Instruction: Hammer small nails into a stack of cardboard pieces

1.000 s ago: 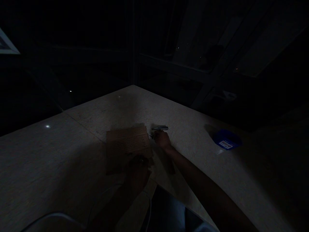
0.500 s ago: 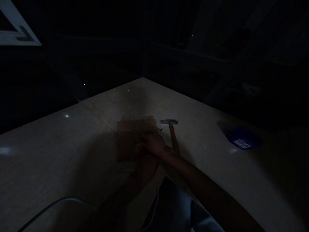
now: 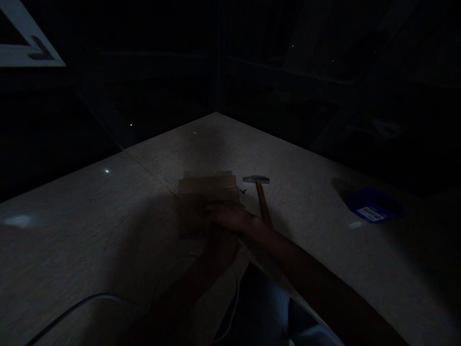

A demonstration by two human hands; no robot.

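Observation:
The scene is very dark. A brown wooden board (image 3: 205,194) with a grid of small marks lies on a pale table (image 3: 108,226). My right hand (image 3: 227,215) rests over the board's near right part, its fingers bunched together. My left hand (image 3: 218,242) sits just below it at the board's near edge, too dark to read. A hammer (image 3: 260,192) with a metal head and wooden handle lies on the table right of the board, untouched. Tiny dark nails (image 3: 243,191) lie between board and hammer.
A blue container (image 3: 372,206) with a white label sits at the right of the table. A thin cable (image 3: 90,300) curves over the near left. The table's corner points away from me, with dark shelving behind.
My right hand has moved left from beside the hammer head onto the board. The hammer now lies in full view on the table. The view has shifted a little.

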